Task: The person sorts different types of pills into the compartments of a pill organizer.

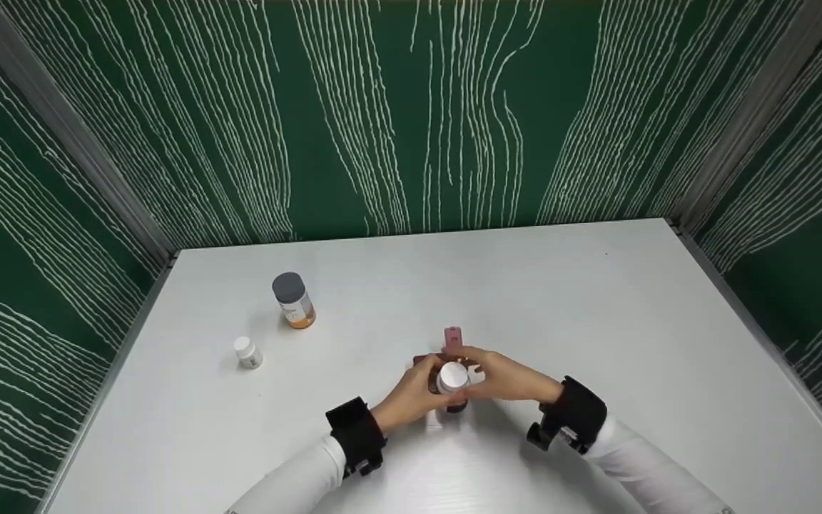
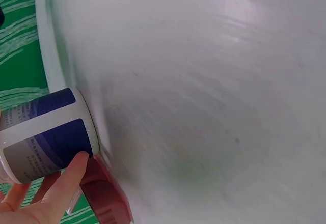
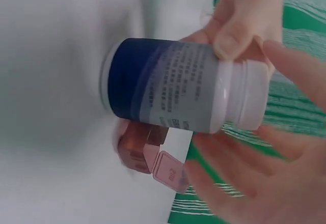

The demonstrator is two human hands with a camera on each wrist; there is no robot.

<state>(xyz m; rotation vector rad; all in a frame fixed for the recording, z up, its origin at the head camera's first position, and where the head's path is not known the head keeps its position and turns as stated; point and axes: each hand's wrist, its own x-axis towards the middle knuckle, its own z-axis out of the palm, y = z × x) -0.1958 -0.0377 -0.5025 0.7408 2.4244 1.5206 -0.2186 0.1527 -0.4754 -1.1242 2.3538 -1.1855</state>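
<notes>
A white pill bottle (image 3: pixel 175 84) with a blue and grey label stands upright in front of me, its white cap (image 1: pixel 454 376) on top. My left hand (image 1: pixel 409 392) grips its side, with the thumb near the shoulder in the right wrist view. My right hand (image 1: pixel 507 376) is spread around the cap end, fingers apart and slightly bent; they look blurred in the right wrist view. Just behind the bottle lies a reddish translucent pill organizer (image 3: pixel 136 145), with one lettered pink lid (image 3: pixel 170 171) raised. The bottle and hands hide much of it.
On the left of the white table (image 1: pixel 596 307) stand a grey-capped bottle (image 1: pixel 294 300) with an orange-and-white label and a small white bottle (image 1: pixel 247 353). Green walls (image 1: pixel 340 143) with white wavy lines enclose the back and sides.
</notes>
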